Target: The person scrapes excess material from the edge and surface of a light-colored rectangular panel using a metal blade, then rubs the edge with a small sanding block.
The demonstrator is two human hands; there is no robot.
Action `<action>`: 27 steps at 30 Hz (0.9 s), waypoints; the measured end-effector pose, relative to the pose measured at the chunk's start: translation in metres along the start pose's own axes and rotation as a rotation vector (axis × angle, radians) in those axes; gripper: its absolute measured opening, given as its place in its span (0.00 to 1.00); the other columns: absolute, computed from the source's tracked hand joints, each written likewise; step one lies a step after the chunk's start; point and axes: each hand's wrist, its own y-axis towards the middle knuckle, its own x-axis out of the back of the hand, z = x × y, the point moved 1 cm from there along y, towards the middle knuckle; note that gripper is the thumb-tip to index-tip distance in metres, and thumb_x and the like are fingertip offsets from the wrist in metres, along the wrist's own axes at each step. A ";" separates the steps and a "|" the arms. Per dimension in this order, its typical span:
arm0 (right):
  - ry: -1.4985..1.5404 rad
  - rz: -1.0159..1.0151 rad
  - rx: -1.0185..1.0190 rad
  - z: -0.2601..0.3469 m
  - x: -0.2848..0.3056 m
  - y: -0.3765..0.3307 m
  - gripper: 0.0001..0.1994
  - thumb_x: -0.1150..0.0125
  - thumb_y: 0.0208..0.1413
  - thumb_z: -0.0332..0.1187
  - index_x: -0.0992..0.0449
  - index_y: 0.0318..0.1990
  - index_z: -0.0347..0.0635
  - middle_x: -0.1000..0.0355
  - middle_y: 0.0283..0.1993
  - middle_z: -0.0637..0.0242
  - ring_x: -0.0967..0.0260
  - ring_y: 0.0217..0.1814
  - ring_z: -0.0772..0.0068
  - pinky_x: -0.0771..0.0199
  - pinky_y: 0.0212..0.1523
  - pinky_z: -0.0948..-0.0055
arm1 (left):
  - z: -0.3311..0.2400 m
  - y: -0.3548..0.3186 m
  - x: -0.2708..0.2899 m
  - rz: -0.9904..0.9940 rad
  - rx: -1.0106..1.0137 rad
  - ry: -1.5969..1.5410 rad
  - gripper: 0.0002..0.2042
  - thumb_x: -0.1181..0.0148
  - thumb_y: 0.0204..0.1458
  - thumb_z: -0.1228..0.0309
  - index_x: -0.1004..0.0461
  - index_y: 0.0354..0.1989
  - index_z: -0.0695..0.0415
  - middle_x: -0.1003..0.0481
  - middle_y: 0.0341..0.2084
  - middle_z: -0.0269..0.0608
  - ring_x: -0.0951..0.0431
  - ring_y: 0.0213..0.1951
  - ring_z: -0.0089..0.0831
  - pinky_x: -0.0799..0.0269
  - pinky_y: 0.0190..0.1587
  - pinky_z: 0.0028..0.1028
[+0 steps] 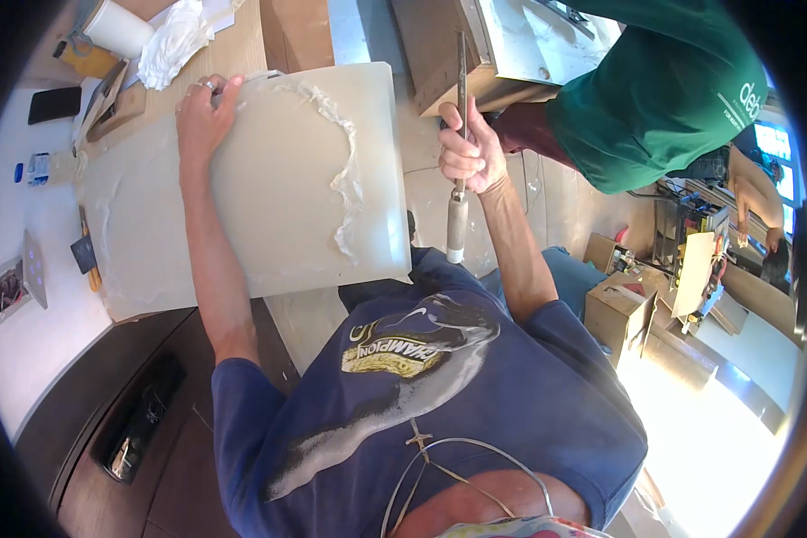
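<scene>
A large pale, semi-translucent panel [287, 197] lies in front of me on the left, tilted a little. Torn, whitish film-like strips [345, 179] curl in an arc across its surface. At the panel's far edge, my left hand [208, 112] has its fingers curled over the rim and its thumb extended; something small and dark beside the fingers is unclear. My right hand [471, 157], raised right of the panel, is closed around a long narrow metal tool [462, 81] with a worn pale handle. Its thin blade points away from me, clear of the panel.
Beyond the panel, a wooden surface holds crumpled white paper [172, 45], a white cylinder [118, 27] and a yellow-brown container [88, 58]. A dark-bladed scraper [84, 253] lies at left. A person in a green shirt [655, 99] stands close at right, near cardboard boxes [620, 309].
</scene>
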 end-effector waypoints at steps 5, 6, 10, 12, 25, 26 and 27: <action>-0.040 -0.038 0.013 -0.004 -0.010 -0.014 0.23 0.68 0.76 0.56 0.37 0.41 0.48 0.45 0.20 0.78 0.54 0.12 0.88 0.52 0.15 0.82 | -0.006 0.005 0.003 0.077 0.009 -0.013 0.18 0.39 0.63 0.55 0.22 0.32 0.60 0.21 0.31 0.47 0.22 0.36 0.47 0.28 0.43 0.44; -0.057 -0.047 0.026 -0.006 -0.013 -0.016 0.23 0.68 0.76 0.56 0.37 0.40 0.48 0.45 0.20 0.78 0.54 0.12 0.88 0.52 0.15 0.82 | -0.007 0.006 0.003 0.076 -0.002 -0.004 0.18 0.39 0.63 0.55 0.22 0.32 0.60 0.21 0.31 0.47 0.22 0.36 0.47 0.28 0.43 0.44; -0.049 -0.145 0.029 -0.017 -0.022 -0.021 0.21 0.67 0.77 0.54 0.39 0.38 0.48 0.44 0.19 0.77 0.54 0.11 0.87 0.51 0.13 0.82 | -0.008 0.000 0.007 -0.073 -0.021 -0.123 0.16 0.38 0.63 0.59 0.21 0.32 0.61 0.20 0.32 0.48 0.21 0.37 0.48 0.27 0.43 0.43; -0.045 -0.131 -0.002 -0.027 -0.023 -0.017 0.22 0.67 0.77 0.54 0.39 0.37 0.48 0.45 0.19 0.77 0.54 0.11 0.88 0.51 0.13 0.82 | -0.009 -0.009 0.014 -0.142 -0.047 -0.098 0.15 0.38 0.62 0.61 0.21 0.32 0.61 0.20 0.32 0.48 0.21 0.37 0.49 0.27 0.43 0.42; -0.087 -0.008 -0.011 -0.049 -0.069 -0.036 0.22 0.64 0.75 0.56 0.39 0.36 0.50 0.46 0.18 0.80 0.56 0.10 0.91 0.55 0.12 0.85 | -0.275 -0.051 -0.029 0.442 0.099 -1.295 0.13 0.41 0.67 0.61 0.27 0.35 0.59 0.26 0.28 0.32 0.27 0.33 0.21 0.29 0.41 0.25; -0.093 0.006 -0.021 -0.048 -0.068 -0.040 0.22 0.64 0.75 0.56 0.39 0.36 0.50 0.46 0.18 0.80 0.56 0.10 0.91 0.55 0.12 0.85 | -0.279 -0.052 -0.030 0.368 0.133 -1.384 0.13 0.42 0.68 0.60 0.27 0.36 0.58 0.26 0.29 0.32 0.28 0.34 0.20 0.29 0.42 0.24; -0.093 0.012 -0.008 -0.049 -0.067 -0.044 0.22 0.64 0.75 0.56 0.39 0.36 0.50 0.46 0.18 0.80 0.56 0.10 0.91 0.55 0.12 0.85 | -0.284 -0.051 -0.030 0.369 0.150 -1.367 0.13 0.45 0.69 0.60 0.27 0.38 0.58 0.26 0.31 0.32 0.27 0.37 0.20 0.29 0.44 0.25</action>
